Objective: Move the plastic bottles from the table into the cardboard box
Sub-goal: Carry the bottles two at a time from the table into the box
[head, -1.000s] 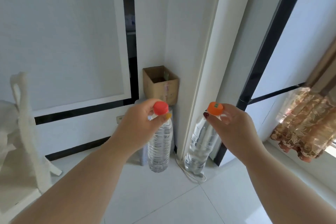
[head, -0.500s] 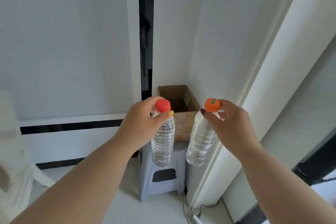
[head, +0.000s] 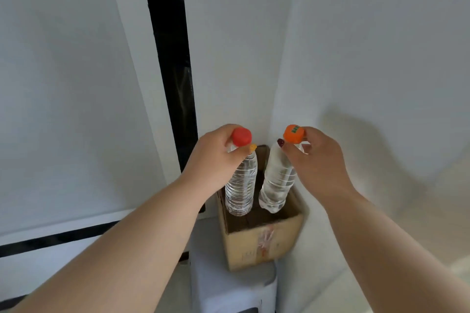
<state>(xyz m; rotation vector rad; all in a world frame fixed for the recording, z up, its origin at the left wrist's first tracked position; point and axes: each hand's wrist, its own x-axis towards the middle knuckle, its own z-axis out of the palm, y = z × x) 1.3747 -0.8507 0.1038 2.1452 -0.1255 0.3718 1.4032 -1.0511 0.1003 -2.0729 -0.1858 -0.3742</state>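
Observation:
I hold two clear plastic bottles by their necks, right over the open cardboard box (head: 264,239). My left hand (head: 213,160) grips the red-capped bottle (head: 241,183), which hangs upright above the box's left side. My right hand (head: 318,162) grips the orange-capped bottle (head: 278,180), tilted slightly, its bottom over the box's right side. Both bottle bottoms sit at about the level of the box's rim. The box's inside is mostly hidden behind the bottles.
The box stands on a grey plastic stool (head: 234,287) in a corner between white walls. A black vertical strip (head: 170,58) runs down the wall to the left of the box, and a black horizontal band (head: 50,241) crosses the lower left wall.
I have come much closer to the box. Both bottles, earlier held in front of the box and stool, now hang directly over the box opening.

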